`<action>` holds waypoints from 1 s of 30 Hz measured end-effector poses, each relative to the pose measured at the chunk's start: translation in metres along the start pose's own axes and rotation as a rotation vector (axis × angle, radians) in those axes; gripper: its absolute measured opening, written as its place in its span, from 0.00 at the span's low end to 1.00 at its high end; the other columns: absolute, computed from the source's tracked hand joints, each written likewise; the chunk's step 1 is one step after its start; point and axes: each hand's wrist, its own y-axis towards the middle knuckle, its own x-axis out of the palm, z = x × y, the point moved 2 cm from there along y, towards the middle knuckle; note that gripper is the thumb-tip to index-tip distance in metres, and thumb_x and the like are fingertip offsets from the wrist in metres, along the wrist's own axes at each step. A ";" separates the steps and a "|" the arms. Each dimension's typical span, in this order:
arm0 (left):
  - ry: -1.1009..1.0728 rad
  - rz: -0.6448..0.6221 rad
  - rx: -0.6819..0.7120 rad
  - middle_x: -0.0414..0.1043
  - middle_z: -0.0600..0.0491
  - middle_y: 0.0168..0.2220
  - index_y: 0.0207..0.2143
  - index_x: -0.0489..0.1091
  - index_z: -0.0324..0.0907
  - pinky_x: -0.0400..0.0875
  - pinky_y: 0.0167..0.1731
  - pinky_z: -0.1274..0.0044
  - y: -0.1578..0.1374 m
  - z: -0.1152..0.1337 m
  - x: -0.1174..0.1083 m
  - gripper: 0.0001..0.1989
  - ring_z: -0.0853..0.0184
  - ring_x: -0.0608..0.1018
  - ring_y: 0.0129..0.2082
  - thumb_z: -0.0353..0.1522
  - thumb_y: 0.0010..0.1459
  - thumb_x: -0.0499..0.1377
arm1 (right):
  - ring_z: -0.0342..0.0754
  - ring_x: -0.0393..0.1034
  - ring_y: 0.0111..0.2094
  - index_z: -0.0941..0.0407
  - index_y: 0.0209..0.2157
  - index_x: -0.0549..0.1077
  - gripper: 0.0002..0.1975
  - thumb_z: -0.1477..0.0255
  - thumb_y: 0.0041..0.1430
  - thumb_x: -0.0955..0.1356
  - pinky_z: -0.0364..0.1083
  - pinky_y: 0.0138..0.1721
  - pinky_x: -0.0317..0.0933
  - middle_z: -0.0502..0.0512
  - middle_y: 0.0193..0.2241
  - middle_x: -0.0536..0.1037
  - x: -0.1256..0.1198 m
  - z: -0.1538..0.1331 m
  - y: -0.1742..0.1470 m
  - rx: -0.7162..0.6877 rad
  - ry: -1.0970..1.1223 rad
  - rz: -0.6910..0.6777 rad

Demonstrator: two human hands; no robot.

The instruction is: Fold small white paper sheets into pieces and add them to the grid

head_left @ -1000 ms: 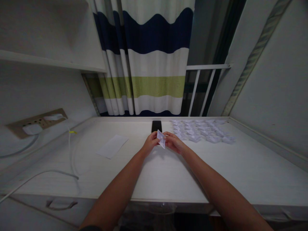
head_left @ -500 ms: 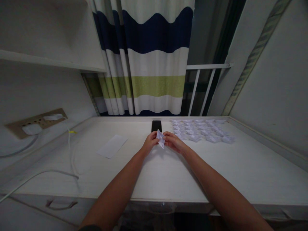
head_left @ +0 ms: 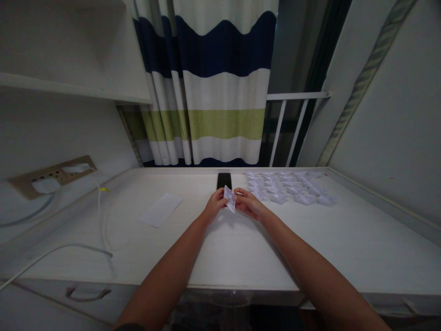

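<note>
Between my two hands, a small piece of folded white paper [head_left: 229,198] is held up above the desk, its pointed ends up and down. My left hand [head_left: 216,203] pinches its left side, fingers closed. On the other side my right hand [head_left: 250,203] grips the right edge between thumb and fingers. Just beyond the hands lies a black phone [head_left: 224,179], its near end partly covered by the paper and fingers. Several folded white paper pieces [head_left: 291,188] sit in rows at the back right. To the left, a flat white sheet of paper [head_left: 161,210] rests on the desk.
The white desk [head_left: 241,257] has raised borders at its back and right. White cables [head_left: 69,246] run over its left side from a wall socket panel [head_left: 53,177]. A shelf [head_left: 69,87] juts out above left. A striped curtain [head_left: 223,92] hangs behind.
Hardly anything differs. The fingers of my right hand shift slightly at the paper's edge, while both hands and the folded paper stay in the same place.
</note>
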 end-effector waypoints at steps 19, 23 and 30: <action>-0.092 -0.032 -0.067 0.67 0.51 0.33 0.35 0.65 0.39 0.69 0.29 0.74 -0.002 -0.001 0.001 0.16 0.68 0.71 0.31 0.34 0.41 0.59 | 0.42 0.65 0.28 0.56 0.25 0.67 0.10 0.71 0.38 0.71 0.42 0.31 0.58 0.49 0.26 0.72 0.002 -0.002 -0.002 0.020 0.000 0.072; -0.106 0.067 -0.090 0.67 0.50 0.32 0.33 0.66 0.38 0.70 0.28 0.75 -0.002 0.001 0.000 0.16 0.68 0.71 0.31 0.39 0.42 0.59 | 0.40 0.65 0.26 0.56 0.24 0.68 0.09 0.69 0.40 0.70 0.40 0.27 0.57 0.48 0.24 0.71 -0.001 -0.002 -0.001 0.030 -0.017 0.134; -0.117 0.312 -0.046 0.67 0.53 0.29 0.28 0.66 0.38 0.70 0.29 0.76 0.002 -0.004 -0.013 0.14 0.71 0.71 0.29 0.38 0.40 0.61 | 0.41 0.68 0.27 0.56 0.25 0.69 0.13 0.68 0.34 0.73 0.41 0.28 0.60 0.47 0.25 0.72 -0.007 -0.002 0.001 -0.009 -0.119 0.238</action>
